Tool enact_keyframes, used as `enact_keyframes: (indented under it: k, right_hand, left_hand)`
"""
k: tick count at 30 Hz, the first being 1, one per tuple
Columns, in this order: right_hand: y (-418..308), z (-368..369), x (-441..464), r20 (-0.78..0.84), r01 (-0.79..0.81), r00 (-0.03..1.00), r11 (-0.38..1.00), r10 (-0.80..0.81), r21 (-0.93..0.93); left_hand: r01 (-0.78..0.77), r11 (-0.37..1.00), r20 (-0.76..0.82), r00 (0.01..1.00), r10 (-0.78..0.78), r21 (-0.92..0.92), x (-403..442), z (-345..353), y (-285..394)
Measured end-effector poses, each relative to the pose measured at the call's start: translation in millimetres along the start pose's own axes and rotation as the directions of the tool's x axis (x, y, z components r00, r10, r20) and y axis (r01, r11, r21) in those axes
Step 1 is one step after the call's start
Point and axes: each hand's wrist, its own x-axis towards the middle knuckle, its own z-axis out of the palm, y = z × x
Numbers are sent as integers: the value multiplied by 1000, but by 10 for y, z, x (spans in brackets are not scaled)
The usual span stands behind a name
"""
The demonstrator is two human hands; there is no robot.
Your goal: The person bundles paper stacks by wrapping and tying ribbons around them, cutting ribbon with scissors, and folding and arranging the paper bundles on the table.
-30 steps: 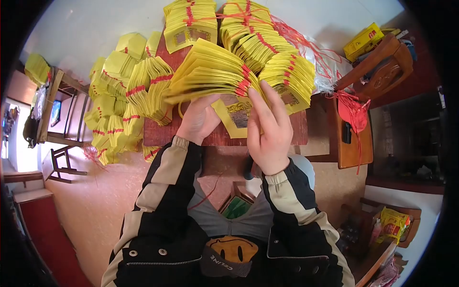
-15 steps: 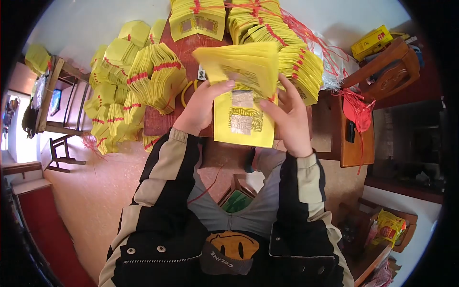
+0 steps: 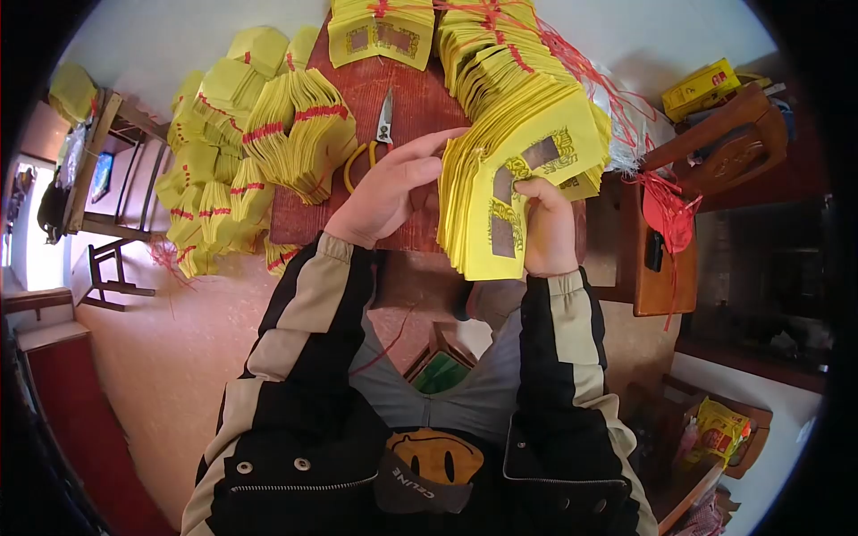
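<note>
A thick stack of yellow printed paper sheets [image 3: 560, 136] is bent in the middle, dark patterned boxes facing up. My right hand [image 3: 550, 228] grips it from the lower right, the thumb pressed into the fold. To its left, my left hand [image 3: 393, 189] is open, its fingers stretched toward the stack's upper left edge and its thumb apart from them; the fingertips are partly hidden by the paper. Scissors [image 3: 384, 123] with yellow handles lie on the red table [image 3: 407, 98] just beyond my left hand. The stack hides part of the tied bundles [image 3: 505, 58] behind it.
Several tied yellow bundles [image 3: 304, 134] are heaped at the left, and another bundle [image 3: 380, 34] stands at the table's far end. Red strings [image 3: 581, 62] trail at the right. A wooden chair [image 3: 728, 134] holds more red ties [image 3: 670, 214].
The stack has swung right and turned, folding over my right thumb. My left hand has let go of its front face and sits at its left side. The scissors have come into view.
</note>
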Motion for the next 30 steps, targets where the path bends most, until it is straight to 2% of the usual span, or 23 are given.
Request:
enact_keyframes:
  k: [4, 6, 7, 9, 13, 15, 17, 20, 22, 23, 25, 26, 28, 29, 30]
  right_hand:
    - [58, 1, 40, 16, 25, 1000, 1000, -25, -3]
    - [65, -4, 39, 24, 8, 1000, 1000, -9, 2]
    - [71, -15, 39, 22, 8, 1000, 1000, -8, 2]
    - [86, -40, 81, -59, 40, 997, 998, -42, -39]
    - [106, -183, 152, -81, 83, 992, 988, -94, -127]
    - [83, -221, 152, -86, -19, 996, 1000, 17, -19]
    - [59, -214, 131, -90, -42, 995, 999, 42, 7]
    - [79, -303, 130, -9, -32, 999, 998, 33, 57]
    - [113, -347, 126, 62, 83, 994, 995, -86, 49]
    - [129, -371, 125, 59, 83, 995, 995, -86, 49]
    - [165, -346, 130, 192, 129, 968, 974, -164, 185]
    - [177, -332, 129, 189, 128, 968, 974, -164, 186]
    - [166, -236, 125, 308, 50, 940, 953, -145, 297]
    - [171, -224, 131, 304, 52, 941, 954, -146, 296]
    - [178, -218, 133, 369, 28, 920, 959, -135, 282]
  left_hand:
    - [4, 1000, 20, 1000, -4, 29, -8, -6, 25]
    - [-41, 985, 37, 999, 35, 165, -20, 13, 18]
    - [-40, 986, 36, 999, 35, 163, -26, 27, 20]
    - [0, 973, -3, 1000, 1, 232, -15, 46, 56]
    - [38, 959, 11, 999, -42, 282, -4, 82, 104]
    - [-27, 947, 84, 997, 0, 320, -8, 119, 98]
    - [6, 957, 74, 997, -29, 290, -5, 165, 125]
    - [-77, 976, 118, 992, 53, 206, 5, 139, 102]
    - [-52, 998, 121, 992, 46, 47, 2, 131, 92]
    - [-50, 998, 122, 992, 45, 45, -2, 130, 87]
    - [-29, 1000, 147, 989, 29, 1, -21, 123, 98]
    - [-27, 1000, 146, 989, 26, 0, -25, 88, 85]
    - [-88, 994, 223, 972, 72, 66, -17, 19, 63]
    - [-87, 994, 225, 972, 71, 63, -25, -7, 46]
    - [-89, 993, 262, 963, 66, 77, -31, -6, 49]
